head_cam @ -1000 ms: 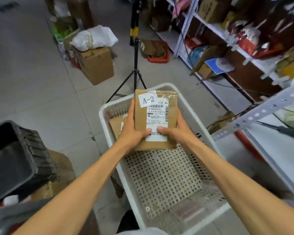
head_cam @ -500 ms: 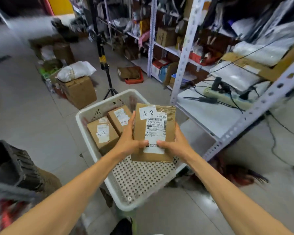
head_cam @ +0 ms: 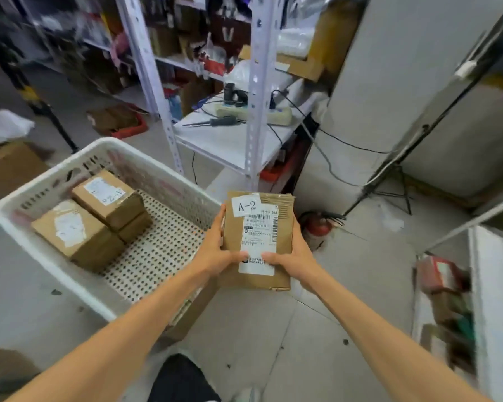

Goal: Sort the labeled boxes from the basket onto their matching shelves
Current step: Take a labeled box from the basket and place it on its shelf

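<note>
The A-2 box [head_cam: 259, 242] is held above the floor just beside the basket [head_cam: 55, 166], gripped at its sides by the left hand [head_cam: 215, 253] and right hand [head_cam: 295, 256]. Other boxes [head_cam: 76, 233] are left in the basket. Carrying is judged the step in hand. Next, the matching shelf must be found, and no shelf labels can be read.

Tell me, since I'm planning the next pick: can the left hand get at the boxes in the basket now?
Probably yes, once freed: the left hand grips the A-2 box with the right hand, but the basket is open-topped and its boxes lie uncovered nearby.
</note>
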A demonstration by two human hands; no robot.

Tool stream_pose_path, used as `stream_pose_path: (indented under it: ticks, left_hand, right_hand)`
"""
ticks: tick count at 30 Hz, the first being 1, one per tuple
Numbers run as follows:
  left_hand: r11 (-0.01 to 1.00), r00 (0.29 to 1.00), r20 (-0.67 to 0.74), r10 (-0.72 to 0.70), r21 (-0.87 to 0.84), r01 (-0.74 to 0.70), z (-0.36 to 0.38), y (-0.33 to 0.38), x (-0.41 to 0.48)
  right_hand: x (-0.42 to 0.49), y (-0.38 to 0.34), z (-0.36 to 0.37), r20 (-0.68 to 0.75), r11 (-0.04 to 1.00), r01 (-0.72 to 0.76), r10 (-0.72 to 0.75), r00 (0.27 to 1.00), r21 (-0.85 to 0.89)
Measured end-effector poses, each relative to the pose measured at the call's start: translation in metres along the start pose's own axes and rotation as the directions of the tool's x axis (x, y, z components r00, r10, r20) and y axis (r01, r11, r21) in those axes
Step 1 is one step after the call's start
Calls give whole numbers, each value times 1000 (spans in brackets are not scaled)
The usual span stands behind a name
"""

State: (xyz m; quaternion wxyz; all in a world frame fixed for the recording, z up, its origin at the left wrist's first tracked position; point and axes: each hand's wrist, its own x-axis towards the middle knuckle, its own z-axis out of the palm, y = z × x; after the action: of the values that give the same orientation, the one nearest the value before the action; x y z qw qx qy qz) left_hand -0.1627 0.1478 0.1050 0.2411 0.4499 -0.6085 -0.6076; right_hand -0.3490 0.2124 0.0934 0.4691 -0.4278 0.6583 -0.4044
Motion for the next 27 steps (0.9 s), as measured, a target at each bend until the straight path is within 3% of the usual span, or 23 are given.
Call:
stream_pose_path:
  ticks: [6,12,21,27]
  left_hand:
    - [994,962,266,68,70,-90,76,32,44]
    - [970,863,488,134,111,-214,161,84,107]
    - [956,605,757,245,-85,-280,303,181,180]
    - [963,435,872,225,-132,-234,391,206,209]
  right_hand:
    - [-26,20,-76,-239,988,-129,146,960,85]
    - [-42,16,-160,-505,978,-129,196,841,164]
    - [-67,-16,-291,-795,989,-61,146,588,136]
    - [-82,1,-361,-869,982,-46,182,460,182]
